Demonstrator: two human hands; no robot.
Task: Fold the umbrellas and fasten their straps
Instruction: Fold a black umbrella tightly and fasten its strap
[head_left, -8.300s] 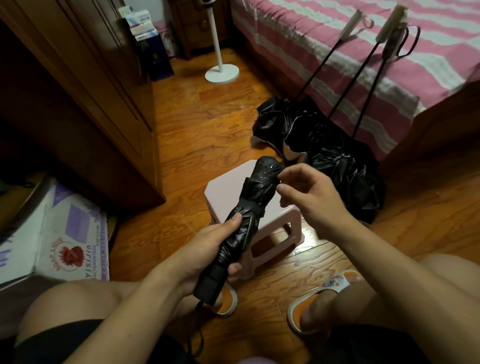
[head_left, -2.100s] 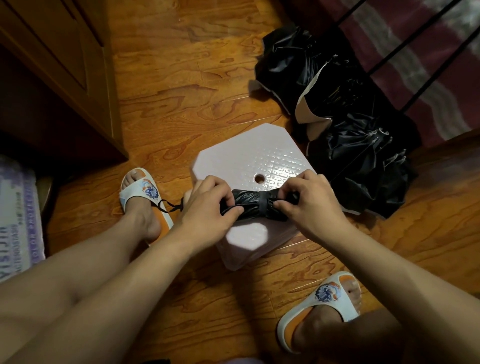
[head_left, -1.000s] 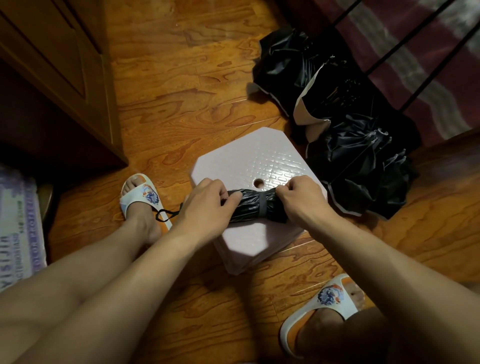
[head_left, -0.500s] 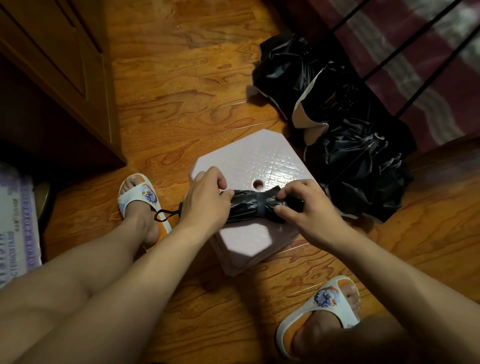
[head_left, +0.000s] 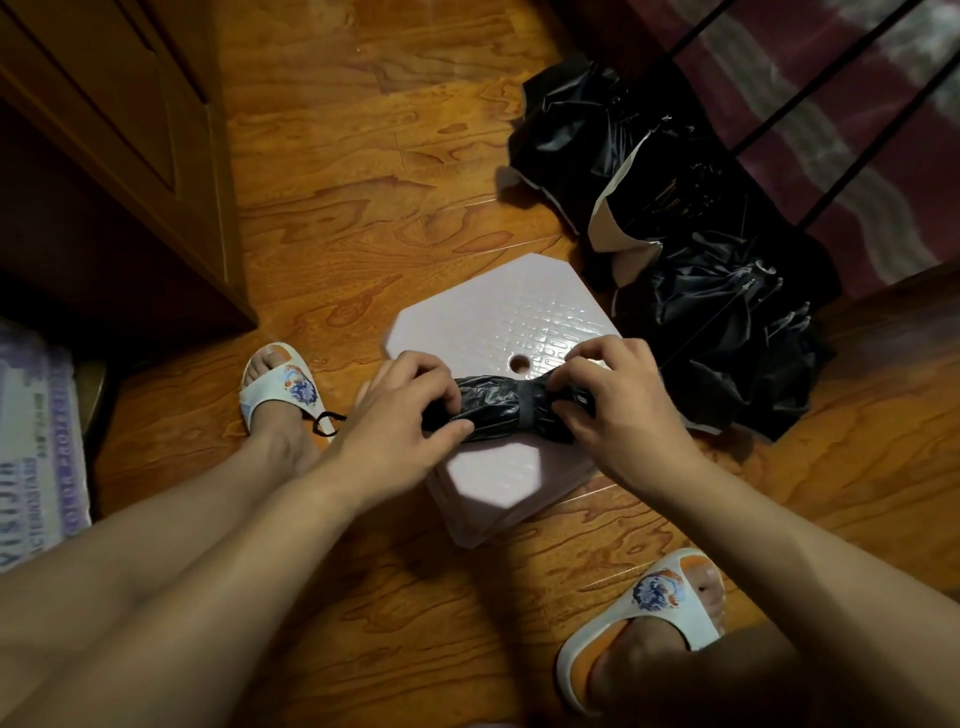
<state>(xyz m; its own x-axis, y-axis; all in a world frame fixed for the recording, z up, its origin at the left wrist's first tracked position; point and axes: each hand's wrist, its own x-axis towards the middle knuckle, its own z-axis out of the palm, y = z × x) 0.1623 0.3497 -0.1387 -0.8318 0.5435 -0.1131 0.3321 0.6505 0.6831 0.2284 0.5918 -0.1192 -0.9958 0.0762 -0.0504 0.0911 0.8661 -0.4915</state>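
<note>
A folded black umbrella lies sideways on the pale pink stool. A strap circles its middle. My left hand grips the handle end, whose wrist loop hangs out to the left. My right hand grips the canopy end with curled fingers, just right of the strap. Several unfolded black umbrellas lie in a heap on the floor at the right, their shafts leaning on the bed.
A dark wooden wardrobe stands at the left. A printed package lies at the far left edge. The striped bed fills the top right. My feet in white slippers rest on the wooden floor either side of the stool.
The umbrella came down from mid-air onto the stool. In the last half second my right hand's fingers closed further over the canopy end beside the strap. My left hand has kept its grip.
</note>
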